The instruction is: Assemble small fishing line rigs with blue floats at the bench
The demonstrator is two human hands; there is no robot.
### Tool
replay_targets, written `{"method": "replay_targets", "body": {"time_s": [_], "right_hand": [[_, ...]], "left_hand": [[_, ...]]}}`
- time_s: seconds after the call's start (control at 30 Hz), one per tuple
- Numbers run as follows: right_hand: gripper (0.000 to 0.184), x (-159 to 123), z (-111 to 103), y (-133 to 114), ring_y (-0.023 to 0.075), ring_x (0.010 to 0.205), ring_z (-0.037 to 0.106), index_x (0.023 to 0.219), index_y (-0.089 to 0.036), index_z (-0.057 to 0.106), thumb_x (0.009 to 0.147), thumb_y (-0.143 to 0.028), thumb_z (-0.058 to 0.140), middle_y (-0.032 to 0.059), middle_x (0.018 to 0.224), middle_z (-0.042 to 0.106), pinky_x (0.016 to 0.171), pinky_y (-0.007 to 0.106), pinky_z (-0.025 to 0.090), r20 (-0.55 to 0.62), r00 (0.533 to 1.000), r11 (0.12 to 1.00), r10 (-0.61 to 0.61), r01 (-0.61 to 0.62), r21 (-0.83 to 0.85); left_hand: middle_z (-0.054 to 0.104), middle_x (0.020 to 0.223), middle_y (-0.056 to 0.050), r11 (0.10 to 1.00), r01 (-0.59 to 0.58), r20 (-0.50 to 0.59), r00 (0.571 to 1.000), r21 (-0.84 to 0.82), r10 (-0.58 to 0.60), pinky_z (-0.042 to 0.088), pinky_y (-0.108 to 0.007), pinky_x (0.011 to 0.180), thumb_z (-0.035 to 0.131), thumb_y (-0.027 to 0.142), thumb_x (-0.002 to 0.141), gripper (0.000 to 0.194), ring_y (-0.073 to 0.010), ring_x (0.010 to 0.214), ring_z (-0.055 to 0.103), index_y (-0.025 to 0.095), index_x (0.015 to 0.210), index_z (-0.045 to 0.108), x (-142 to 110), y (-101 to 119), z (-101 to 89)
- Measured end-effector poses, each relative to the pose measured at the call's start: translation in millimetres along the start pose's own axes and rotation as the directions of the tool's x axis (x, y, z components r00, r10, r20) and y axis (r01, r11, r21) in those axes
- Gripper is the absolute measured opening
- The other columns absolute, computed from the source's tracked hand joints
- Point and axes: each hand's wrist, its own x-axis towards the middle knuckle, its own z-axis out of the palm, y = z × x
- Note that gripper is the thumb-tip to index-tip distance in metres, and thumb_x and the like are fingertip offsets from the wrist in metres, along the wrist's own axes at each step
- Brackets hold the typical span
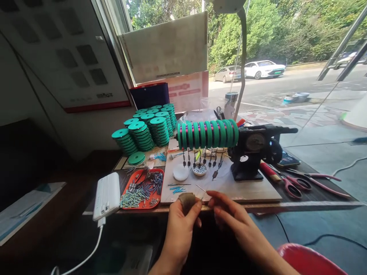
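My left hand (183, 225) is closed in a pinch at the board's front edge, with a brown wrap (187, 201) around one finger. Something small pokes from its fingertips, too fine to name. Just to the right, my right hand (233, 215) has bent fingers close to that pinch. A thin metal needle (200, 188) reaches its index fingertip; whatever sits between those fingers is hidden. On the wooden board (246, 193) beyond lie short blue tubes (178, 189) and another thin rod (179, 185). A small bowl of beads (199, 169) stands beside a white round pad (181, 172).
Green spools (208, 133) sit on a black winding machine (250, 149), with dark weighted pieces (214, 162) hanging below. Left are an orange tray (143, 189) of small parts, a white power bank (107, 194) and stacked green spools (149, 126). Scissors (294, 187) and pliers (323, 181) lie right.
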Motion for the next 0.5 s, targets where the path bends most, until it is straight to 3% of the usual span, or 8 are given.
{"method": "replay_targets", "body": {"time_s": [0.1,0.23,0.4,0.5], "right_hand": [[0.04,9.3,2.8,-9.8,0.0166,0.071,0.052,0.111,-0.02,0.058,0.076,-0.038,0.053,0.0037,0.087,0.058,0.069,0.031,0.043,-0.021,0.998,0.994,-0.053,0.051,-0.095],[0.04,8.5,0.2,-10.8,0.0231,0.09,0.053,0.112,-0.02,0.058,0.077,-0.039,0.05,0.0065,0.096,0.06,0.087,0.039,0.036,-0.046,0.994,0.971,-0.1,0.088,-0.222],[0.039,4.9,-5.9,-11.2,0.0242,0.093,0.053,0.111,-0.022,0.059,0.077,-0.039,0.051,0.0058,0.095,0.062,0.089,0.039,0.036,-0.036,0.994,0.968,-0.106,0.094,-0.234],[0.038,3.9,-7.9,-15.7,0.0232,0.088,0.054,0.11,-0.021,0.06,0.077,-0.039,0.052,0.0058,0.094,0.062,0.086,0.038,0.038,0.001,0.997,0.98,-0.073,0.072,-0.183]], "left_hand": [[0.059,0.065,-0.001,0.996,-0.049,-0.017,0.999,0.081,0.051,0.038,-0.019,0.04,0.072,0.029,0.063,0.022,-0.0082,0.047,0.045,0.012,0.074,0.064,4.8,1.0,1.9],[0.059,0.066,-0.002,0.987,-0.045,0.107,0.994,0.152,0.029,0.038,-0.019,0.039,0.068,0.028,0.067,0.019,-0.0103,0.05,0.047,0.012,0.074,0.063,6.3,0.5,4.1],[0.049,0.058,0.003,0.993,0.077,0.29,0.952,0.09,-0.1,0.029,-0.018,0.04,0.069,0.028,0.067,0.018,-0.0065,0.046,0.038,0.012,0.067,0.062,4.8,5.0,4.2],[0.048,0.056,0.004,0.99,0.113,0.331,0.934,0.086,-0.136,0.026,-0.019,0.043,0.07,0.028,0.066,0.017,-0.0063,0.047,0.036,0.013,0.067,0.062,4.7,11.1,3.8]]}}
